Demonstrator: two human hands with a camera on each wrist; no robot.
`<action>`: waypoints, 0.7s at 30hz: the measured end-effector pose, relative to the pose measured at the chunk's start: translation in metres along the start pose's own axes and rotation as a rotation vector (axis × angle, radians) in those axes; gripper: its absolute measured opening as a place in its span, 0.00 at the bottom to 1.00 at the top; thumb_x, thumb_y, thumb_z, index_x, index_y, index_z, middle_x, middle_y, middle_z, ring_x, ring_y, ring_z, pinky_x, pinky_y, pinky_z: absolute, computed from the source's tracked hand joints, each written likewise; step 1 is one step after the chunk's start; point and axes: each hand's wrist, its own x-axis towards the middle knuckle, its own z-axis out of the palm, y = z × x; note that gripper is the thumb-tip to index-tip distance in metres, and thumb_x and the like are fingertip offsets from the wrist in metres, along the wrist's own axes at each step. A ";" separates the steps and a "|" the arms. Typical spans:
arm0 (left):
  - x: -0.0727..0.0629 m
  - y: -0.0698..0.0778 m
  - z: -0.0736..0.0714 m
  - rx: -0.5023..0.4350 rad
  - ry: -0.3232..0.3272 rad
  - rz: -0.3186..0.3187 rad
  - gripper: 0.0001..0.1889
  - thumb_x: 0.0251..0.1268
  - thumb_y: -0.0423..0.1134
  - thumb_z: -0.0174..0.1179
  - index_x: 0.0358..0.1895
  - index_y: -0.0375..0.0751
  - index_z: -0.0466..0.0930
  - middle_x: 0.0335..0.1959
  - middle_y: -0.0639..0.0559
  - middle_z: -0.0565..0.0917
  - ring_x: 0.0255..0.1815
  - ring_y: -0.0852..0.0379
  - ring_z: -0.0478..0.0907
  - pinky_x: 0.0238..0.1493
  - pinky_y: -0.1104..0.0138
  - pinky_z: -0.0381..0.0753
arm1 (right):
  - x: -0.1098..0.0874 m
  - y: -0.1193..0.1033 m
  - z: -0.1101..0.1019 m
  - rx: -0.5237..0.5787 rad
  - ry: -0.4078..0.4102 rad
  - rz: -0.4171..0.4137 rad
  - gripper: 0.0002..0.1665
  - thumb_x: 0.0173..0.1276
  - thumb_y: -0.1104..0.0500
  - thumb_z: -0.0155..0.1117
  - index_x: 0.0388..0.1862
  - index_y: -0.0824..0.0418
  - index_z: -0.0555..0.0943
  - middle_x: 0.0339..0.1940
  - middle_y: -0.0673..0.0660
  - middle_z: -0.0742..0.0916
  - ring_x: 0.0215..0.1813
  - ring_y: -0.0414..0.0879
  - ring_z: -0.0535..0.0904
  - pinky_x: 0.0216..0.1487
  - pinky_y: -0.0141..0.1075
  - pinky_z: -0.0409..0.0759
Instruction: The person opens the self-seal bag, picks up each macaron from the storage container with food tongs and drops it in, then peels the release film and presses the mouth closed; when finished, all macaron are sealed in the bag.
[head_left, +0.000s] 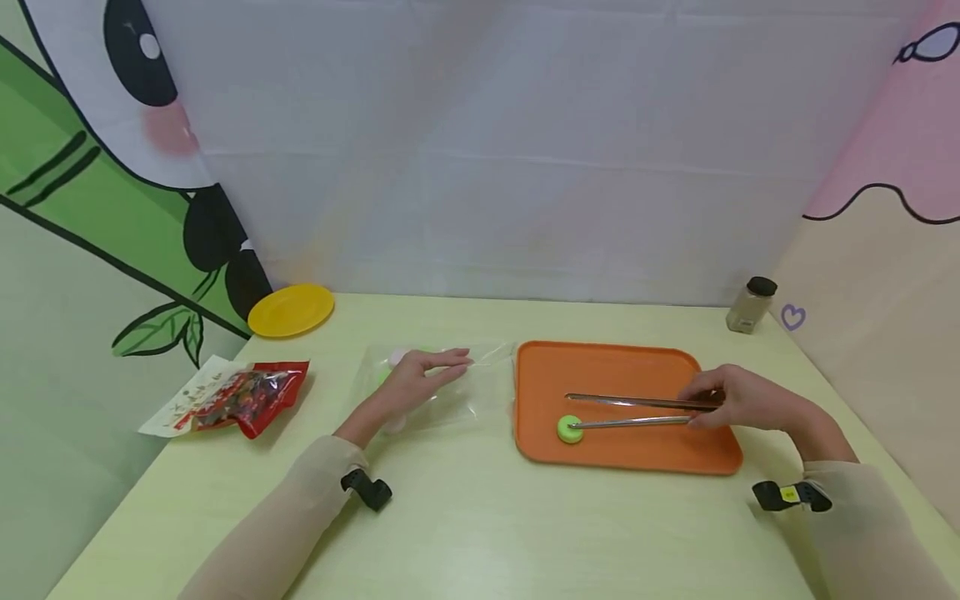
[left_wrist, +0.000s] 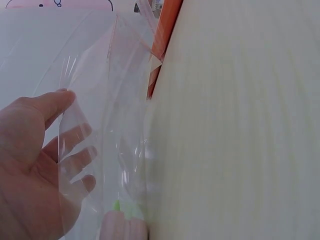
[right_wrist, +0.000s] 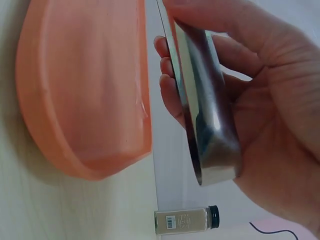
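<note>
On the table's middle lies a clear plastic bag point(head_left: 480, 392) with pink and green pieces point(left_wrist: 122, 227) inside, partly hidden by my left hand point(head_left: 412, 383). The left thumb and a finger pinch its upper film, while the other fingers point(left_wrist: 80, 162) show through the plastic. My right hand point(head_left: 738, 404) grips metal tongs point(right_wrist: 212, 125) near their bent end. The tongs reach leftward over an orange tray point(head_left: 600, 367), arms spread apart. A small round green piece point(head_left: 567, 434) sits near the tray's left side, and the lower tong tip overlaps it.
A red and white snack packet point(head_left: 255, 396) lies at the left, with a yellow plate point(head_left: 291, 310) behind it. At the back right stands a black-capped jar point(head_left: 748, 308). A printed cloth point(head_left: 510, 167) hangs behind the table.
</note>
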 end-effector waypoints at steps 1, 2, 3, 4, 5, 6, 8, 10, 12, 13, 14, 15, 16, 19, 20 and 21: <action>0.000 -0.001 0.000 -0.006 -0.002 -0.005 0.19 0.71 0.45 0.63 0.59 0.40 0.84 0.69 0.50 0.75 0.74 0.51 0.64 0.66 0.51 0.68 | 0.000 0.000 0.000 0.002 -0.008 0.005 0.18 0.61 0.58 0.77 0.47 0.65 0.86 0.39 0.54 0.87 0.37 0.41 0.79 0.39 0.33 0.82; 0.000 -0.001 0.001 -0.006 -0.001 -0.008 0.19 0.71 0.45 0.63 0.59 0.40 0.84 0.68 0.50 0.75 0.74 0.51 0.64 0.69 0.51 0.65 | 0.001 0.000 0.001 0.001 -0.013 0.011 0.17 0.60 0.59 0.77 0.46 0.65 0.86 0.38 0.54 0.87 0.36 0.41 0.79 0.38 0.33 0.81; -0.001 -0.001 0.000 -0.006 0.001 -0.007 0.19 0.71 0.46 0.63 0.58 0.41 0.84 0.68 0.51 0.76 0.74 0.52 0.65 0.70 0.50 0.64 | 0.001 -0.001 0.001 -0.003 -0.018 0.017 0.17 0.59 0.60 0.77 0.46 0.65 0.86 0.37 0.53 0.87 0.35 0.41 0.79 0.38 0.33 0.81; -0.001 -0.002 0.000 -0.003 0.004 -0.005 0.19 0.71 0.46 0.63 0.58 0.41 0.85 0.68 0.51 0.76 0.74 0.52 0.65 0.71 0.50 0.63 | 0.002 -0.002 0.002 -0.016 -0.022 0.025 0.16 0.59 0.60 0.77 0.45 0.65 0.86 0.36 0.52 0.87 0.35 0.40 0.79 0.37 0.33 0.81; 0.000 -0.002 0.000 0.004 0.009 -0.001 0.19 0.71 0.47 0.63 0.58 0.42 0.85 0.67 0.52 0.76 0.73 0.52 0.65 0.71 0.50 0.62 | 0.003 -0.002 0.003 -0.040 -0.026 0.030 0.16 0.58 0.61 0.77 0.45 0.64 0.86 0.36 0.50 0.87 0.35 0.40 0.78 0.37 0.33 0.81; -0.001 -0.002 0.000 0.010 0.013 0.004 0.19 0.70 0.47 0.64 0.58 0.43 0.85 0.67 0.52 0.77 0.73 0.53 0.66 0.72 0.50 0.61 | 0.004 -0.003 0.004 -0.062 -0.030 0.037 0.16 0.58 0.62 0.76 0.45 0.63 0.87 0.35 0.49 0.86 0.35 0.40 0.78 0.37 0.33 0.80; -0.001 -0.002 0.000 0.016 0.014 0.017 0.19 0.70 0.48 0.64 0.58 0.42 0.85 0.67 0.53 0.77 0.73 0.53 0.66 0.73 0.50 0.60 | 0.005 -0.006 0.006 -0.099 -0.043 0.058 0.16 0.57 0.64 0.75 0.46 0.62 0.86 0.36 0.48 0.86 0.35 0.40 0.77 0.37 0.33 0.80; -0.002 -0.002 0.000 0.016 0.008 0.020 0.19 0.70 0.48 0.63 0.58 0.41 0.85 0.67 0.52 0.77 0.73 0.53 0.66 0.73 0.49 0.59 | 0.006 -0.009 0.008 -0.139 -0.061 0.085 0.17 0.56 0.66 0.74 0.46 0.61 0.86 0.36 0.48 0.85 0.35 0.41 0.76 0.37 0.33 0.80; -0.002 -0.003 0.000 0.010 0.001 0.018 0.20 0.71 0.47 0.63 0.59 0.40 0.84 0.67 0.52 0.77 0.74 0.52 0.65 0.73 0.48 0.59 | 0.007 -0.011 0.010 -0.161 -0.071 0.107 0.18 0.55 0.68 0.72 0.46 0.61 0.85 0.36 0.48 0.84 0.36 0.42 0.76 0.37 0.34 0.79; -0.002 -0.003 0.000 0.010 0.000 0.019 0.20 0.71 0.47 0.63 0.59 0.39 0.84 0.67 0.52 0.77 0.74 0.52 0.65 0.73 0.48 0.59 | 0.008 -0.012 0.011 -0.169 -0.073 0.115 0.18 0.55 0.69 0.72 0.46 0.60 0.84 0.36 0.48 0.83 0.36 0.43 0.75 0.37 0.34 0.79; -0.002 -0.004 0.000 0.011 -0.001 0.021 0.20 0.71 0.47 0.63 0.59 0.39 0.84 0.67 0.51 0.77 0.74 0.52 0.65 0.73 0.48 0.59 | 0.008 -0.012 0.012 -0.176 -0.071 0.120 0.18 0.54 0.69 0.72 0.46 0.60 0.84 0.36 0.48 0.83 0.36 0.43 0.74 0.37 0.34 0.78; -0.002 -0.004 0.000 0.015 0.000 0.024 0.20 0.71 0.47 0.63 0.59 0.40 0.84 0.67 0.51 0.77 0.74 0.51 0.65 0.72 0.48 0.59 | 0.008 -0.012 0.012 -0.180 -0.065 0.123 0.18 0.54 0.69 0.71 0.45 0.60 0.83 0.36 0.48 0.83 0.36 0.43 0.74 0.36 0.34 0.78; -0.001 -0.003 0.000 0.019 0.001 0.028 0.19 0.71 0.47 0.63 0.58 0.40 0.84 0.67 0.51 0.77 0.74 0.51 0.65 0.72 0.48 0.59 | 0.008 -0.012 0.012 -0.178 -0.057 0.124 0.18 0.53 0.69 0.71 0.45 0.59 0.83 0.36 0.48 0.83 0.36 0.44 0.74 0.36 0.34 0.77; -0.001 -0.003 -0.001 0.035 0.002 0.044 0.19 0.71 0.46 0.63 0.58 0.40 0.85 0.67 0.51 0.77 0.73 0.51 0.66 0.72 0.49 0.60 | 0.009 -0.010 0.012 -0.173 -0.033 0.114 0.19 0.53 0.68 0.72 0.45 0.60 0.83 0.37 0.49 0.83 0.37 0.44 0.74 0.37 0.34 0.77; -0.001 -0.003 -0.001 0.039 0.002 0.045 0.18 0.71 0.47 0.63 0.58 0.41 0.85 0.67 0.51 0.77 0.73 0.51 0.66 0.72 0.49 0.61 | 0.009 -0.010 0.012 -0.168 -0.026 0.106 0.19 0.53 0.67 0.73 0.45 0.61 0.84 0.38 0.49 0.84 0.37 0.44 0.74 0.38 0.34 0.77; -0.001 -0.003 -0.001 0.043 0.003 0.045 0.18 0.71 0.47 0.63 0.58 0.41 0.85 0.67 0.51 0.77 0.73 0.52 0.66 0.72 0.50 0.61 | 0.009 -0.009 0.011 -0.164 -0.021 0.099 0.19 0.53 0.66 0.74 0.45 0.61 0.84 0.38 0.49 0.84 0.38 0.43 0.74 0.38 0.34 0.77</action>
